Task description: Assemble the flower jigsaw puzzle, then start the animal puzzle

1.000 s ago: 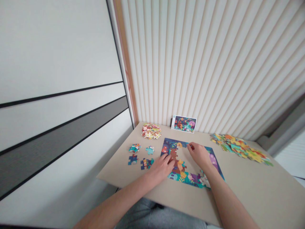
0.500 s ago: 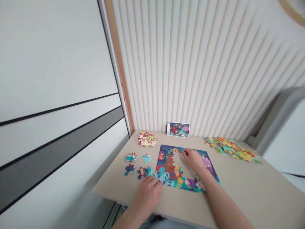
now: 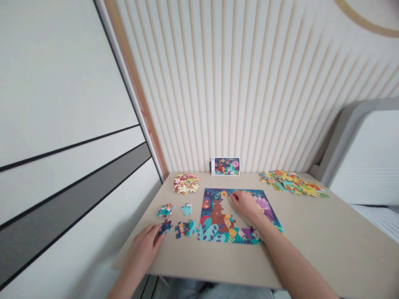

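Blue-framed jigsaw puzzle [image 3: 215,216] lies unfinished, right hand [image 3: 246,205] pinched on it, left hand [image 3: 143,249] spread.

Two bare hands are in view: the left hand [image 3: 142,249] at lower left of the frame and the right hand [image 3: 246,205] near the centre. Each narrows into a bare forearm, the left forearm [image 3: 123,282] and the right forearm [image 3: 296,265], both running off the bottom edge. At bottom centre, a thin strip of grey fabric [image 3: 199,288] shows, probably trousers, though too little is visible to tell the cut.
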Available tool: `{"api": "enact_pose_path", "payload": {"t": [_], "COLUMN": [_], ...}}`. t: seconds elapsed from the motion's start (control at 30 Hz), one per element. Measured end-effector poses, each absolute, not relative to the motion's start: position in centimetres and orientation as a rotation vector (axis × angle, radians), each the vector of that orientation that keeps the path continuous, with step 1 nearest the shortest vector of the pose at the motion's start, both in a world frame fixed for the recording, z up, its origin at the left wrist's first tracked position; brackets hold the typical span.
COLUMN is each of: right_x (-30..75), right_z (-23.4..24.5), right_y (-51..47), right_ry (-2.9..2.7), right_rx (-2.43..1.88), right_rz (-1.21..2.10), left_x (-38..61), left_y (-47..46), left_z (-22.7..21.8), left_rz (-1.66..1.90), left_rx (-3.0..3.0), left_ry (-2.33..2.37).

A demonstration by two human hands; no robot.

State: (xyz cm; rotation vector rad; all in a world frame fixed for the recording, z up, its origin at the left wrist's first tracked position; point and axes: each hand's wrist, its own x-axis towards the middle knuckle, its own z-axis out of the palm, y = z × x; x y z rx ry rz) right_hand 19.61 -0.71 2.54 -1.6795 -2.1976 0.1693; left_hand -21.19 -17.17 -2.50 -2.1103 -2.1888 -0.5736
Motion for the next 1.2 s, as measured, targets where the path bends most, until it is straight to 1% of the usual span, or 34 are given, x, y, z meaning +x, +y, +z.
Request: {"api": "enact_pose_path", "payload": {"t": [0.27,0.43,0.7,0.9,1.07,1.2], "right_x": [19.3,19.2,19.2,19.1,18.7,18.1], "right_z": [2.5,2.9,2.9,2.4,2.1,1.8], "right_y": [-1.0,-1.4,-1.5,-1.3,-1.4,-1.6], "right_ry": [-2.238,-2.256,-2.282,-2.263,-2.222,-2.148], "right_rx": [-1.653,-1.608,-1.539,-1.479,-1.381,-1.258], "right_rz": [0.126,0.101,0.11,0.103,0.196,0.351], "left_x": [-21.6,-21.3,-20.4,-17.3,-12.0,-7.3], "left_y": [-16.8,-16.7,-15.9,-14.6,-10.5,-5.2], "left_z": [-2.1,-1.7,-1.5,1.1,3.8,3.9], "left_rz": [-0.469,-0.572,-1.19,-1.627,-1.937,-2.071], "left_rx": [-2.282,-2.278,-2.22,-2.364,-2.55,-2.7], "left_ry": [-2.089,-2.13,-2.175,-2.174,-2.116,-2.019]}}
